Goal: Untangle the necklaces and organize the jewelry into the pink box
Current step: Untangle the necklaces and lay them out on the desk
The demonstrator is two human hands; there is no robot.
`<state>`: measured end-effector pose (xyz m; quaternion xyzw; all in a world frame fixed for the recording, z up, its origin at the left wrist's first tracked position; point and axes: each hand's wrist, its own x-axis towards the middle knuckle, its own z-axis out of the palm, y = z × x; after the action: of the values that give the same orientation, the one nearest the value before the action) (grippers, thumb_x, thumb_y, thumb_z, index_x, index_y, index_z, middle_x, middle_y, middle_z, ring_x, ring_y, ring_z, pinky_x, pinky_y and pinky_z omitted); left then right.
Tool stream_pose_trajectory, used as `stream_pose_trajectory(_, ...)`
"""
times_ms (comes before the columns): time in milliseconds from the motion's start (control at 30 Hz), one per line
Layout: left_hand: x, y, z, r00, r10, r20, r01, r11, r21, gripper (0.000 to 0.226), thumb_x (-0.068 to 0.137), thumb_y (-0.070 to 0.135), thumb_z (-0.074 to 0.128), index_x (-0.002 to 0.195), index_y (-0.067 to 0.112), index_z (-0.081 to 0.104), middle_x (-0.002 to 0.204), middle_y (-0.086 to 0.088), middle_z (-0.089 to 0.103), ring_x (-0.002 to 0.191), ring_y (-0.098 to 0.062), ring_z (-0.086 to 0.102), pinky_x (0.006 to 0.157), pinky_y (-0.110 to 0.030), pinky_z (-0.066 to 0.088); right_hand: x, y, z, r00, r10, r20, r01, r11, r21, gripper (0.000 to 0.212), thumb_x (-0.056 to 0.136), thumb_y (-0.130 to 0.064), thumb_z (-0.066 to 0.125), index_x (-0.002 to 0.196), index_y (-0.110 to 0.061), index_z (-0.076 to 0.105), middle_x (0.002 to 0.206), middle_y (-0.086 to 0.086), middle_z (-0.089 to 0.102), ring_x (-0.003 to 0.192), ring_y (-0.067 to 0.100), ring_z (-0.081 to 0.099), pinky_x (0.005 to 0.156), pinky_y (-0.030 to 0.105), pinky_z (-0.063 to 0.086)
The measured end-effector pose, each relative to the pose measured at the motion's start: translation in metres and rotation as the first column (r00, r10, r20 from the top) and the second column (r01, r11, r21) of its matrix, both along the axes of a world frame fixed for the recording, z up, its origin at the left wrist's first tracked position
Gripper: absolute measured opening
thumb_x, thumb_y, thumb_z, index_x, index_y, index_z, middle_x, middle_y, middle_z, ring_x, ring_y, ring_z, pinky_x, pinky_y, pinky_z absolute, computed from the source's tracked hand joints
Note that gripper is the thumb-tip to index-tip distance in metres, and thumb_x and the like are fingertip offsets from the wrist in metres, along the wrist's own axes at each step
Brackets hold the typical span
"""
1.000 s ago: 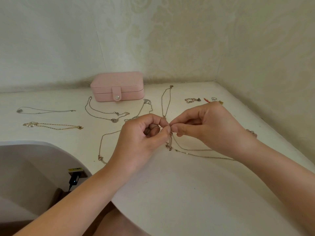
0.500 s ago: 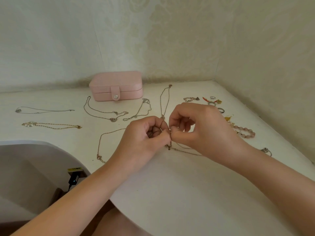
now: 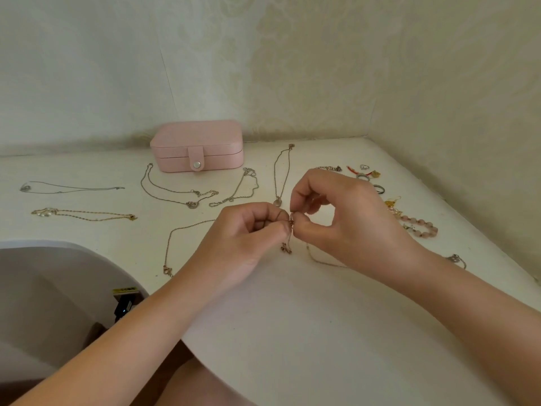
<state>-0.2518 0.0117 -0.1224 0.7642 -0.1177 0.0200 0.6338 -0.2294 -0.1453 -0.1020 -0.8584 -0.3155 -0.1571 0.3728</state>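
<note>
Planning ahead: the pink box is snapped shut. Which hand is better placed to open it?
Left, likely: the left hand lies nearer the pink box; the right hand would cross over it.

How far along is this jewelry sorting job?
Done: several thin metal necklaces lie separate on the white table. In hand: the left hand and right hand both pinch a thin rose-gold chain. Left: the pink jewelry box is snapped shut, and the pink beaded bracelet and rings lie outside it.
</note>
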Motion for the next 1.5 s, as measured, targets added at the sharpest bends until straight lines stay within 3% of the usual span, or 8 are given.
stream_pose_trajectory(233, 0.003, -0.001, -0.002, 0.996, 0.053, 0.069, -0.051, 0.998, -0.02, 0.008, 0.07, 0.018, 0.059, 0.069, 0.01, 0.06, 0.047, 0.015, 0.041, 0.04, -0.002, 0.03, 0.042, -0.008, 0.024, 0.001, 0.001, 0.002, 0.945, 0.123, -0.303, -0.036, 0.96, 0.279, 0.013, 0.075, 0.002, 0.064, 0.073, -0.01, 0.056, 0.074, 0.006, 0.064, 0.065, 0.025, 0.057, 0.061, 0.03, 0.048)
stream_pose_trajectory(367, 0.004, 0.001, -0.006, 0.989, 0.095, 0.11, -0.102, 0.993, 0.062, 0.007, 0.068, 0.025, 0.06, 0.066, 0.019, 0.063, 0.05, 0.011, 0.042, 0.046, -0.006, 0.028, 0.044, -0.012, 0.024, 0.001, 0.0, 0.002, 0.979, -0.004, -0.206, 0.018, 0.998, 0.067, 0.018, 0.075, -0.004, 0.063, 0.077, -0.021, 0.061, 0.068, -0.005, 0.06, 0.062, 0.007, 0.053, 0.061, 0.019, 0.046)
stream_pose_trajectory(467, 0.005, 0.003, -0.006, 0.991, 0.081, 0.109, -0.089, 0.994, 0.067, 0.021, 0.062, 0.04, 0.061, 0.07, 0.021, 0.065, 0.057, -0.017, 0.033, 0.045, -0.008, 0.023, 0.043, -0.014, 0.021, 0.0, 0.001, 0.002, 0.992, -0.08, -0.099, 0.074, 0.996, -0.058, 0.016, 0.077, -0.008, 0.063, 0.073, -0.023, 0.065, 0.065, -0.008, 0.06, 0.066, 0.008, 0.054, 0.062, 0.019, 0.045)
stream_pose_trajectory(533, 0.006, 0.004, -0.005, 0.994, 0.071, 0.088, -0.072, 0.997, 0.012, 0.025, 0.059, 0.045, 0.059, 0.069, 0.023, 0.066, 0.064, -0.028, 0.039, 0.045, -0.008, 0.022, 0.043, -0.015, 0.021, 0.003, -0.001, 0.004, 0.975, -0.083, -0.205, 0.084, 0.996, -0.005, 0.017, 0.079, -0.011, 0.064, 0.069, -0.024, 0.065, 0.064, -0.006, 0.061, 0.06, 0.005, 0.052, 0.057, 0.014, 0.042)
stream_pose_trajectory(767, 0.007, 0.006, -0.004, 0.998, 0.057, 0.014, -0.055, 0.99, -0.13, 0.004, 0.064, 0.026, 0.065, 0.063, 0.022, 0.064, 0.07, 0.0, 0.057, 0.044, -0.002, 0.035, 0.044, -0.009, 0.027, 0.01, -0.013, 0.012, 0.642, 0.35, -0.682, -0.058, 0.91, 0.411, 0.022, 0.088, 0.001, 0.051, 0.079, -0.006, 0.069, 0.067, 0.004, 0.057, 0.061, 0.012, 0.049, 0.059, 0.017, 0.045)
stream_pose_trajectory(1100, 0.008, 0.011, 0.007, 0.968, -0.113, -0.224, -0.009, 0.876, -0.482, 0.006, 0.063, 0.013, 0.053, 0.063, 0.02, 0.053, 0.058, 0.006, 0.056, 0.04, -0.003, 0.024, 0.034, -0.012, 0.018, 0.021, -0.022, 0.008, 0.289, 0.7, -0.653, -0.032, 0.689, 0.724, 0.014, 0.075, -0.011, 0.05, 0.068, -0.012, 0.063, 0.073, 0.0, 0.051, 0.052, 0.009, 0.037, 0.052, 0.02, 0.031)
stream_pose_trajectory(1267, 0.008, 0.015, 0.007, 0.945, -0.156, -0.286, -0.039, 0.818, -0.575, 0.014, 0.055, 0.017, 0.06, 0.066, 0.021, 0.052, 0.054, 0.009, 0.046, 0.041, -0.003, 0.027, 0.033, -0.013, 0.017, 0.026, -0.029, 0.01, 0.341, 0.738, -0.583, 0.003, 0.619, 0.785, 0.017, 0.079, -0.015, 0.046, 0.067, -0.013, 0.058, 0.081, 0.002, 0.056, 0.052, 0.009, 0.026, 0.051, 0.022, 0.021)
stream_pose_trajectory(1500, 0.013, 0.014, 0.005, 0.937, -0.13, -0.324, -0.122, 0.748, -0.652, 0.011, 0.056, 0.014, 0.063, 0.064, 0.02, 0.059, 0.074, 0.003, 0.062, 0.043, -0.004, 0.029, 0.032, -0.012, 0.019, 0.029, -0.034, 0.01, 0.426, 0.679, -0.598, 0.0, 0.661, 0.75, 0.02, 0.08, -0.023, 0.052, 0.077, -0.017, 0.071, 0.042, -0.008, 0.033, 0.042, 0.007, 0.019, 0.043, 0.021, 0.016)
